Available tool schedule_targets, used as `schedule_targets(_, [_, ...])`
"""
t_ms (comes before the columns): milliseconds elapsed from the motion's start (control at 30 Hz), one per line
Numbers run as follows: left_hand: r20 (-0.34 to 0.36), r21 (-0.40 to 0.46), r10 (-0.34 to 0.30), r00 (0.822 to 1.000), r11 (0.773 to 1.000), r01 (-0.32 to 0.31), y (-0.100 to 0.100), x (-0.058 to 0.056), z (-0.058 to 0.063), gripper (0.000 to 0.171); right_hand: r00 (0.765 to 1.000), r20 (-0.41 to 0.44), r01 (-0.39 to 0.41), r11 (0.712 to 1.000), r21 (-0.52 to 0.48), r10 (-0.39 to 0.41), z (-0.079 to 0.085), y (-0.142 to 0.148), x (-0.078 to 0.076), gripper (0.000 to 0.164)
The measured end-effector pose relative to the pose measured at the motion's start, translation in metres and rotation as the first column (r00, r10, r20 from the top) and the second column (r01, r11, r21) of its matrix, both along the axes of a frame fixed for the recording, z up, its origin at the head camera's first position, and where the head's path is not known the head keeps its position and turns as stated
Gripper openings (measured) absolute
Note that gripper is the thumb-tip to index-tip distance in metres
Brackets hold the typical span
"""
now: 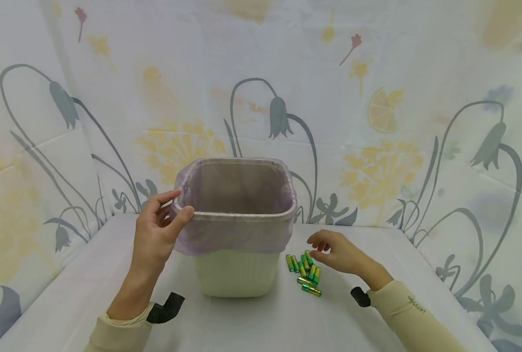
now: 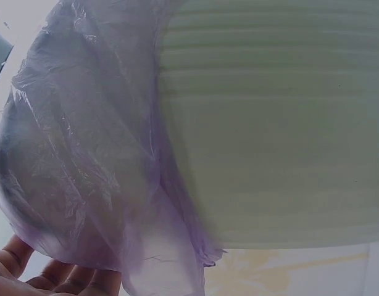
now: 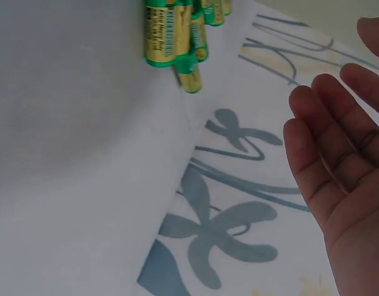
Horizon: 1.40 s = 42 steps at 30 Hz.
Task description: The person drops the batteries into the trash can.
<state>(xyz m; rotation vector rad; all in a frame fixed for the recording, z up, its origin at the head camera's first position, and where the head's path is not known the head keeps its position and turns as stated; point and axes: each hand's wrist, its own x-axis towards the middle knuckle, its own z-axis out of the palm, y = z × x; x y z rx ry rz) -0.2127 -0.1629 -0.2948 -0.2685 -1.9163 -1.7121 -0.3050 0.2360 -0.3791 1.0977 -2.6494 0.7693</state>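
A pale green trash bin [image 1: 238, 276] stands upright on the white table, lined with a thin purple plastic bag [image 1: 236, 235] folded down over its rim. At the bin's near left corner, my left hand [image 1: 154, 239] grips the lined rim between thumb and fingers. Crinkled bag covers that corner in the left wrist view, with the left fingers [image 2: 60, 277] along its edge. Right of the bin lies a loose pile of green and gold batteries [image 1: 311, 290]. My right hand [image 1: 342, 252] hovers just beside them, fingers relaxed and holding nothing.
A white cloth [image 1: 225, 325] covers the tabletop. Behind and at both sides rises a curtain [image 1: 252, 44] printed with flowers. Black wrist cameras [image 1: 166, 309] sit at both cuffs.
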Motion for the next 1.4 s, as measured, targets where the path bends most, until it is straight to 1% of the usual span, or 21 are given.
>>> schedule_targets(100, [-0.004,-0.002,0.002,1.000,1.000,-0.002,0.000,0.000,0.001,0.045,1.000,0.027,0.001,1.000,0.016,-0.002,-0.011,0.003,-0.001,0.024])
schedule_targets(200, [-0.003,-0.004,0.006,1.000,1.000,-0.006,0.000,0.001,0.001,0.045,0.999,0.049,0.009,1.000,0.029,-0.010,-0.018,0.005,-0.002,0.027])
schedule_targets(300, [-0.001,0.004,0.003,1.000,1.000,-0.003,0.001,0.002,0.002,0.044,0.996,0.086,0.031,0.998,0.053,-0.036,-0.024,0.008,-0.003,0.029])
schedule_targets(433, [-0.004,0.010,-0.003,1.000,1.000,0.003,0.001,0.002,0.001,0.044,0.983,0.157,0.077,0.992,0.100,-0.092,-0.031,0.012,-0.004,0.028])
schedule_targets(500, [-0.009,0.013,-0.005,1.000,1.000,0.005,0.002,0.001,0.001,0.044,0.978,0.177,0.090,0.989,0.118,-0.110,-0.033,0.013,-0.004,0.028])
schedule_targets(600, [-0.014,0.018,-0.008,1.000,1.000,0.008,0.002,0.002,0.002,0.044,0.978,0.175,0.088,0.987,0.132,-0.111,-0.038,0.015,-0.006,0.025])
schedule_targets(733, [-0.015,0.018,-0.007,1.000,1.000,0.008,0.002,0.002,0.002,0.043,0.986,0.145,0.067,0.987,0.145,-0.088,-0.045,0.017,-0.009,0.022])
schedule_targets(867, [-0.020,0.013,0.000,1.000,1.000,0.001,0.002,0.002,0.001,0.043,0.988,0.137,0.052,0.987,0.150,-0.073,-0.048,0.018,-0.009,0.020])
schedule_targets(1067, [-0.029,0.010,-0.004,1.000,1.000,0.004,0.002,0.000,0.000,0.044,0.985,0.157,0.043,0.988,0.147,-0.066,-0.050,0.018,-0.009,0.018])
schedule_targets(1400, [-0.020,0.000,0.003,1.000,1.000,-0.003,0.001,0.000,-0.001,0.045,0.978,0.199,0.037,0.989,0.145,-0.066,-0.049,0.018,-0.009,0.018])
